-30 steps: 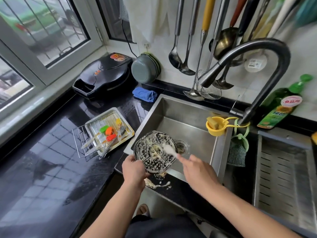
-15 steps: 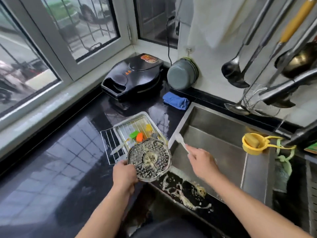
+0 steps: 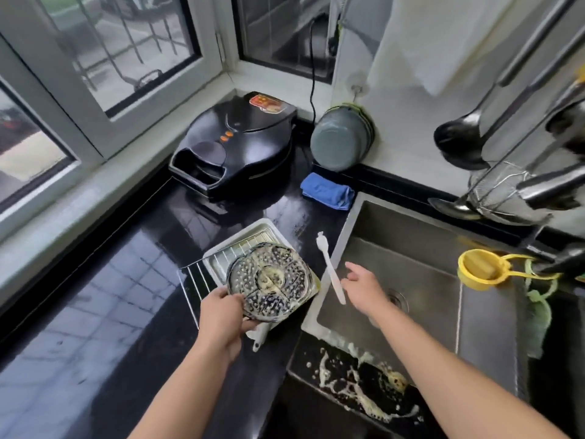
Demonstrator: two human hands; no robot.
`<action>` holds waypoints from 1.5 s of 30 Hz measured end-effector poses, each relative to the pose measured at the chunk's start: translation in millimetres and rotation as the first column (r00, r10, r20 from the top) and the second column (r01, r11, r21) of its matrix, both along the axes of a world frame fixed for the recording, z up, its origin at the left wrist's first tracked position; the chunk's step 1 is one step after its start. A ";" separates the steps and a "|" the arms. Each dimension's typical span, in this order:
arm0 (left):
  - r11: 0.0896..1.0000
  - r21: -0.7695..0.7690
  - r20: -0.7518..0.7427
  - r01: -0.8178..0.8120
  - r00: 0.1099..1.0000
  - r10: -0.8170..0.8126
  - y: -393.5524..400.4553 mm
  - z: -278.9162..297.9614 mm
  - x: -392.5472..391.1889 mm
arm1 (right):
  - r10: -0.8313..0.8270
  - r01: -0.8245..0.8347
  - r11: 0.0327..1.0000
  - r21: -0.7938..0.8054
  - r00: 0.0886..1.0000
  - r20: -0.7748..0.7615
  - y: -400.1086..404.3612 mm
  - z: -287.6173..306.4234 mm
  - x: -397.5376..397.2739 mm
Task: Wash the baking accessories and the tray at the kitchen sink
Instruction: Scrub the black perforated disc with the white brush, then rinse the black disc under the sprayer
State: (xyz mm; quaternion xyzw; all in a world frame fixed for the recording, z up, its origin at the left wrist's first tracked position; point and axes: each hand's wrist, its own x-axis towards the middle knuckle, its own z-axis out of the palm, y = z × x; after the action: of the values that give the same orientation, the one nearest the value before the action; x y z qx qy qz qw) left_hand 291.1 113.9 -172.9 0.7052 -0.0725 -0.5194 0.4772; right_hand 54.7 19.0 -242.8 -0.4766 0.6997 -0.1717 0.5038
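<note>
Fingers of the left hand (image 3: pixel 221 315) are curled around the near-left edge of a round perforated plate (image 3: pixel 269 280), with the thumb on its top side. This plate is dark, covered with pale foam, and it is held tilted above the metal tray (image 3: pixel 218 264). The tray lies on the black countertop (image 3: pixel 110 296), and a wire rack (image 3: pixel 193 283) sits in it and sticks out over its left side. A white handle (image 3: pixel 260 337) comes out from under the plate at the near side; what it belongs to is hidden.

Farther back on the countertop stands a black electric griddle (image 3: pixel 234 144) with its lid closed. To the right of it, a grey bowl (image 3: pixel 338 141) leans against the wall, and a folded blue cloth (image 3: pixel 326 191) lies just before it.

Between the tray and the sink (image 3: pixel 395 248) there is a white brush (image 3: pixel 329 267), blurred, with its head pointing away from the person. The right hand (image 3: pixel 364 286) is just beside its handle, with the fingers spread and relaxed. I cannot tell if the fingers touch the brush or not.

Foam and splashes (image 3: pixel 357 384) lie on the front rim of the sink. On the right side, a yellow strainer (image 3: pixel 481 269) hangs over the basin, and ladles (image 3: pixel 459 134) hang on the wall above.
</note>
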 end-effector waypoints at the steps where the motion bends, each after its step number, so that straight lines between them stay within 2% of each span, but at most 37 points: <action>1: 0.999 0.003 -0.021 0.035 0.999 -0.035 -10.3 0.4 -16.8 | -0.037 0.037 0.999 0.017 0.999 0.032 3.9 0.9 -19.6; 4: 0.991 0.011 -0.054 0.132 0.990 -0.132 -38.6 -10.6 -67.0 | -0.197 0.199 0.980 -0.012 0.977 0.077 12.3 1.4 -89.2; 7: 0.955 0.037 -0.051 0.293 0.955 -0.291 -70.7 -23.1 -139.6 | -0.321 0.319 0.945 -0.072 0.947 -0.013 11.8 15.7 -181.6; 10: 0.920 0.066 -0.030 0.387 0.922 -0.385 -96.9 -34.9 -210.2 | -0.360 0.336 0.924 -0.184 0.926 -0.118 -16.8 35.4 -254.0; 13: 0.906 0.056 -0.051 0.420 0.907 -0.418 -118.5 -47.1 -270.6 | -0.459 0.413 0.882 -0.227 0.863 -0.213 -74.5 41.2 -317.8; 16: 0.914 0.052 -0.059 0.402 0.915 -0.399 -133.7 -65.3 -303.1 | -0.495 0.470 0.864 -0.180 0.860 -0.129 -125.4 32.9 -359.9; 18: 0.920 0.060 -0.067 0.387 0.921 -0.384 -136.8 -71.8 -312.5 | -0.364 0.356 0.930 -0.092 0.927 -0.092 -134.1 21.6 -361.5; 20: 0.929 0.072 -0.087 0.362 0.931 -0.356 -137.6 -79.6 -316.8 | -0.288 0.280 0.957 -0.077 0.950 -0.125 -131.3 9.6 -356.6; 22: 0.940 0.077 -0.109 0.332 0.940 -0.323 -137.2 -85.5 -315.7 | -0.296 0.291 0.955 -0.062 0.950 -0.103 -119.7 8.3 -351.6; 24: 0.944 0.087 -0.113 0.319 0.944 -0.308 -139.6 -90.0 -312.9 | -0.355 0.353 0.930 -0.102 0.935 -0.001 -102.5 20.9 -344.8; 27: 0.944 0.090 -0.124 0.319 0.944 -0.307 -144.7 -96.8 -309.4 | -0.434 0.480 0.811 -0.334 0.877 0.206 -69.7 51.7 -323.9; 30: 0.937 0.095 -0.133 0.337 0.937 -0.323 -150.4 -107.4 -306.5 | -0.363 0.545 0.678 -0.492 0.831 0.421 -49.8 93.6 -294.9; 32: 0.929 0.079 -0.132 0.363 0.927 -0.351 -154.4 -110.3 -307.2 | -0.297 0.559 0.617 -0.554 0.817 0.494 -48.7 125.1 -276.8; 36: 0.905 0.083 -0.091 0.418 0.907 -0.411 -156.6 -109.1 -306.6 | -0.263 0.528 0.514 -0.676 0.847 0.461 -66.1 171.3 -252.7; 41: 0.887 0.084 -0.121 0.453 0.889 -0.442 -153.2 -118.4 -291.0 | -0.396 0.538 0.438 -0.720 0.835 0.383 -89.9 173.9 -242.4; 43: 0.891 0.080 -0.145 0.447 0.889 -0.434 -151.7 -131.0 -283.8 | -0.412 0.470 0.431 -0.770 0.862 0.296 -87.6 163.6 -240.8; 45: 0.900 0.064 -0.181 0.430 0.892 -0.414 -149.9 -143.6 -279.5 | -0.428 0.395 0.474 -0.787 0.884 0.186 -78.4 145.8 -239.0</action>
State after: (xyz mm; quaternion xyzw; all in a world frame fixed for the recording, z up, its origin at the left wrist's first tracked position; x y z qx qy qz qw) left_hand 11.6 -36.0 -316.5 0.6513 -0.1581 -0.6694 0.3204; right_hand -184.3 -59.4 -96.9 -0.4729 0.6462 -0.5767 0.1620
